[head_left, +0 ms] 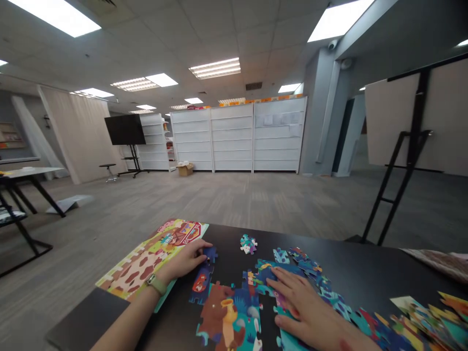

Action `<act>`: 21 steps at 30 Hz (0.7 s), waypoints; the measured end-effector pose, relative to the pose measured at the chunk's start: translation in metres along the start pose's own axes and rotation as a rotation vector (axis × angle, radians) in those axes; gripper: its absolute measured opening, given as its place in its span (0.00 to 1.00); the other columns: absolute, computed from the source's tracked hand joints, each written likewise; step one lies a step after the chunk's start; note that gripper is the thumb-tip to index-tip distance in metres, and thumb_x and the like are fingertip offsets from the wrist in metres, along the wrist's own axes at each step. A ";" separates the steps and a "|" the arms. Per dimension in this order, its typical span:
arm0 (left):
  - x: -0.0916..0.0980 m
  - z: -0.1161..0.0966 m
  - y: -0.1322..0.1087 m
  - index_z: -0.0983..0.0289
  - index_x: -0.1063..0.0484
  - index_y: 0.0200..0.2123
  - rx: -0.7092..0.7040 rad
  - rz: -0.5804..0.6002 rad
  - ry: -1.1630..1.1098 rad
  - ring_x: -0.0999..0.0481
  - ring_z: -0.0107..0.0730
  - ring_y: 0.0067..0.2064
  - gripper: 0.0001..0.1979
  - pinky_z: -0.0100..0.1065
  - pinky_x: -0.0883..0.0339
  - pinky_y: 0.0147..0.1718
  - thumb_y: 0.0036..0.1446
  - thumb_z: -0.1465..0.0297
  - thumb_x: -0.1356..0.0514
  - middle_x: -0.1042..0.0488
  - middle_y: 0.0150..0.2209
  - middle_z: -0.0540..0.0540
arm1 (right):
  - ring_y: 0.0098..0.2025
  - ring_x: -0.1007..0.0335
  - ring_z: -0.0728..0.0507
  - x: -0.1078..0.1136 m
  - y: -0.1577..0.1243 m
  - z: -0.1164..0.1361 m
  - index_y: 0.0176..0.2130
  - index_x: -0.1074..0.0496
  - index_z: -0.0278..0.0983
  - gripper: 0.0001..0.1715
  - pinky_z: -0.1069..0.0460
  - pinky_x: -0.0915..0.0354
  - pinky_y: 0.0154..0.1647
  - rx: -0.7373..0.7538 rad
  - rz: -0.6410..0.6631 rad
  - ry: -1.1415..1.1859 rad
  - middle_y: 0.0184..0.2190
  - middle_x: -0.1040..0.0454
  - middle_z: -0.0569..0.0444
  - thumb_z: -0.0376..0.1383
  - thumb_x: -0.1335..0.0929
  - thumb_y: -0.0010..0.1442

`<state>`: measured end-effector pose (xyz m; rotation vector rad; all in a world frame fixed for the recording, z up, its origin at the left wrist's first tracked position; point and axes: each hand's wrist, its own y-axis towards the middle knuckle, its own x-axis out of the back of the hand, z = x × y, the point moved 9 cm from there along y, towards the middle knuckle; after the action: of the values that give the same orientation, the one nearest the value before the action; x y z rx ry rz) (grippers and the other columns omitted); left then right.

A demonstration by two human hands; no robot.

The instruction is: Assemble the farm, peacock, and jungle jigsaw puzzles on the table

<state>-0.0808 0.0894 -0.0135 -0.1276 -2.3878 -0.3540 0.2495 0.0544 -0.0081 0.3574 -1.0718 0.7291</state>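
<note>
My left hand (187, 259), with a watch on its wrist, reaches over the edge of a colourful farm-picture sheet (141, 265). Its fingers are closed at a dark blue puzzle piece (210, 253). Just below is a dark blue piece with a red animal (201, 282). My right hand (298, 297) lies with spread fingers on joined blue-green puzzle pieces (263, 274), partly hiding them. Between the hands, nearer to me, is a joined section with a brown bear (215, 309). A small multicoloured piece cluster (249, 244) sits apart, farther back on the black table (226, 239).
Loose blue pieces (310, 265) trail along my right hand and forearm. A heap of mixed pieces (431, 321) lies at the right, and a patterned cloth (438, 263) covers the table's right edge. Beyond stand a black-framed easel stand (398, 180) and white shelves (234, 141).
</note>
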 end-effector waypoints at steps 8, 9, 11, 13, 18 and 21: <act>-0.007 -0.002 -0.002 0.57 0.26 0.56 -0.066 0.112 0.110 0.24 0.43 0.45 0.20 0.40 0.28 0.46 0.65 0.57 0.43 0.26 0.54 0.57 | 0.74 0.57 0.34 0.010 -0.004 0.017 0.68 0.38 0.41 0.45 0.37 0.58 0.72 0.042 -0.026 -0.006 0.72 0.48 0.42 0.51 0.28 0.58; -0.008 -0.004 -0.001 0.56 0.26 0.56 -0.094 0.110 0.159 0.24 0.44 0.48 0.20 0.41 0.29 0.49 0.65 0.57 0.43 0.27 0.55 0.57 | 0.74 0.57 0.34 0.010 -0.003 0.016 0.68 0.38 0.41 0.45 0.37 0.58 0.72 0.043 -0.032 -0.005 0.72 0.48 0.41 0.52 0.28 0.58; -0.007 -0.011 -0.001 0.56 0.23 0.52 -0.158 0.093 0.227 0.27 0.46 0.54 0.17 0.41 0.31 0.54 0.65 0.58 0.43 0.28 0.56 0.57 | 0.74 0.57 0.33 0.010 -0.002 0.015 0.68 0.38 0.40 0.45 0.37 0.58 0.71 0.044 -0.037 -0.005 0.72 0.48 0.40 0.52 0.28 0.58; -0.009 -0.020 -0.002 0.57 0.21 0.46 -0.204 0.099 0.243 0.26 0.46 0.54 0.14 0.40 0.31 0.54 0.66 0.60 0.45 0.27 0.53 0.57 | 0.74 0.57 0.33 0.008 -0.002 0.015 0.68 0.38 0.40 0.45 0.36 0.58 0.71 0.048 -0.036 -0.013 0.72 0.48 0.40 0.53 0.28 0.58; -0.008 -0.041 -0.008 0.59 0.20 0.41 -0.200 0.124 0.244 0.24 0.39 0.48 0.14 0.38 0.30 0.51 0.65 0.70 0.47 0.25 0.48 0.56 | 0.72 0.52 0.32 0.003 -0.004 0.009 0.67 0.38 0.44 0.39 0.35 0.53 0.70 0.079 -0.082 -0.027 0.71 0.45 0.46 0.52 0.31 0.62; -0.005 -0.041 -0.011 0.59 0.20 0.44 -0.177 0.103 0.241 0.25 0.36 0.51 0.20 0.36 0.33 0.55 0.60 0.78 0.51 0.26 0.50 0.55 | 0.70 0.48 0.30 0.037 -0.004 -0.014 0.65 0.33 0.45 0.32 0.31 0.51 0.68 0.095 -0.381 -0.078 0.67 0.37 0.46 0.51 0.37 0.66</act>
<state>-0.0531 0.0676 0.0101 -0.2722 -2.1019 -0.5021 0.2719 0.0732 0.0184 0.6558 -1.0055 0.4278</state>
